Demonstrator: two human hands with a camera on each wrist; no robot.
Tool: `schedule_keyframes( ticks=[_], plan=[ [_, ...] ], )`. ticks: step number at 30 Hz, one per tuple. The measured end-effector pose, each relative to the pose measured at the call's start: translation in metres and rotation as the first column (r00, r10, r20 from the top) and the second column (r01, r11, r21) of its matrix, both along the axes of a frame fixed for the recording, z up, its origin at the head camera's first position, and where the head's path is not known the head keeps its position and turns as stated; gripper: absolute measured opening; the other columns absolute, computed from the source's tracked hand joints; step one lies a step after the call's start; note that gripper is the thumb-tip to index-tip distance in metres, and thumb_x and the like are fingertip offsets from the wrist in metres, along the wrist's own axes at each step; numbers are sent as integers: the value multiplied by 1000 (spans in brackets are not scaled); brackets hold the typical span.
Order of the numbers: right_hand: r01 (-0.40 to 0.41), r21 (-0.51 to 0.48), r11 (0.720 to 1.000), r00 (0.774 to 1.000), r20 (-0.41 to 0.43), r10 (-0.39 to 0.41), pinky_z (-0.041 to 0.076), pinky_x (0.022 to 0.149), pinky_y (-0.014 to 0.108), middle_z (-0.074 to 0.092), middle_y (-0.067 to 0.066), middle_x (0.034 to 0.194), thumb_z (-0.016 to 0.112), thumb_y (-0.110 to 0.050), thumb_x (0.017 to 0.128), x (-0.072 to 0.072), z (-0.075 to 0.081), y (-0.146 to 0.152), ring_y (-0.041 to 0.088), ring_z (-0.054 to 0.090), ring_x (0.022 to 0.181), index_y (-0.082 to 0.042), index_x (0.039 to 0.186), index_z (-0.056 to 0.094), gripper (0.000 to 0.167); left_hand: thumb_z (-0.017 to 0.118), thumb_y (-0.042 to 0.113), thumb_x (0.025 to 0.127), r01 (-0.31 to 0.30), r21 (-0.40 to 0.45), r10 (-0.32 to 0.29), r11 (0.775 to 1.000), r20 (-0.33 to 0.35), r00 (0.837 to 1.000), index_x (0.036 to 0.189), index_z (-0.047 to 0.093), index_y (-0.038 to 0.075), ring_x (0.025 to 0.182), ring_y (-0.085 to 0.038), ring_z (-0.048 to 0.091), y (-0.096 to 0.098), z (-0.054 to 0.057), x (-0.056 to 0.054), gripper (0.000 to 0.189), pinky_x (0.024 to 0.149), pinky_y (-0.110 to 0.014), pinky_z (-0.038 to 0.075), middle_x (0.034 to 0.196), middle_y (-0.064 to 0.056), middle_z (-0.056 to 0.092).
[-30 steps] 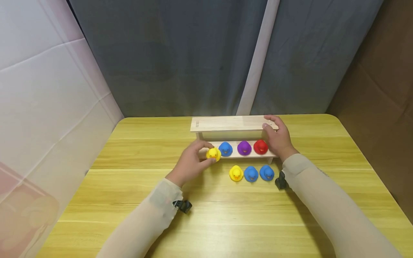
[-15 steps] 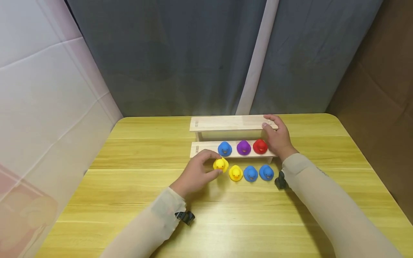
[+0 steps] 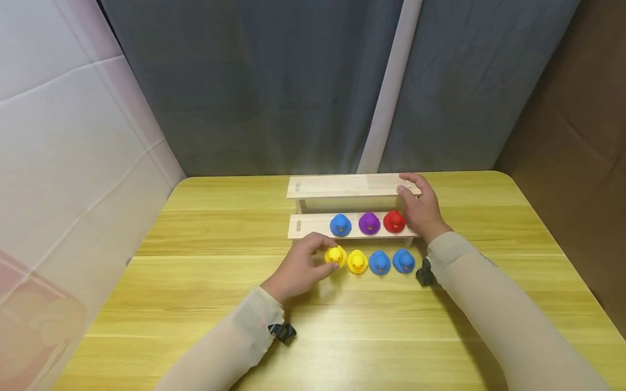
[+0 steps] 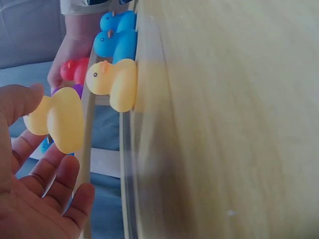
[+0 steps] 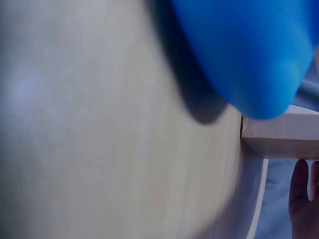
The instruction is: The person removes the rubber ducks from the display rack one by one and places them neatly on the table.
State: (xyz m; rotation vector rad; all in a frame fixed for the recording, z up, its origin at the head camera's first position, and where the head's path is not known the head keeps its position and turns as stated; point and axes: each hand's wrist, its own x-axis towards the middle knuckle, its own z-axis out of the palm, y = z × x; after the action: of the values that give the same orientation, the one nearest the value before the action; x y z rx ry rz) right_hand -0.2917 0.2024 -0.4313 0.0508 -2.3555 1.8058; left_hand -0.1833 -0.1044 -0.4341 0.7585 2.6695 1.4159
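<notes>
My left hand pinches a yellow rubber duck between thumb and fingers, at the left end of a row on the table. In the left wrist view this duck appears raised above the tabletop. Beside it in the row are another yellow duck and two blue ducks. Behind stands a two-step wooden rack. Its lower step bears a blue duck, a purple duck and a red duck. My right hand grips the right end of the upper step.
The wooden table has a grey curtain behind it. A white sheet hangs at the left and a brown panel stands at the right. In the right wrist view a blue duck looms close.
My left hand has carried the yellow duck from the left part of the lower step forward and down to the front row's left end. My right hand has stayed on the rack.
</notes>
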Motion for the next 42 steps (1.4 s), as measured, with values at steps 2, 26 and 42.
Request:
schedule_keyframes(
  ticks=[2,26,42],
  plan=[
    [-2,-3,1000,1000,6,2,30,125,49,44,13,160,54,-22,107,6,8,-3,30,41,143,-11,151,53,45,81,11,91,4,-5,-4,1000,-3,1000,117,69,10,111,-22,64,0,-1,0,28,103,-50,52,117,-3,69],
    [19,29,999,999,-39,-18,28,125,50,48,8,159,57,-28,107,-4,-4,1,28,42,142,-15,148,57,43,82,13,91,-61,-148,77,987,106,991,115,70,11,110,-24,62,4,-5,-1,26,105,-47,51,118,-4,68],
    [15,26,1000,1000,-24,-15,28,126,52,48,9,158,57,-29,106,-3,-4,1,30,41,145,-17,147,57,43,82,13,91,-55,-216,88,975,147,985,113,70,10,108,-24,61,6,-1,-4,25,102,-47,51,119,-7,68]
  ],
)
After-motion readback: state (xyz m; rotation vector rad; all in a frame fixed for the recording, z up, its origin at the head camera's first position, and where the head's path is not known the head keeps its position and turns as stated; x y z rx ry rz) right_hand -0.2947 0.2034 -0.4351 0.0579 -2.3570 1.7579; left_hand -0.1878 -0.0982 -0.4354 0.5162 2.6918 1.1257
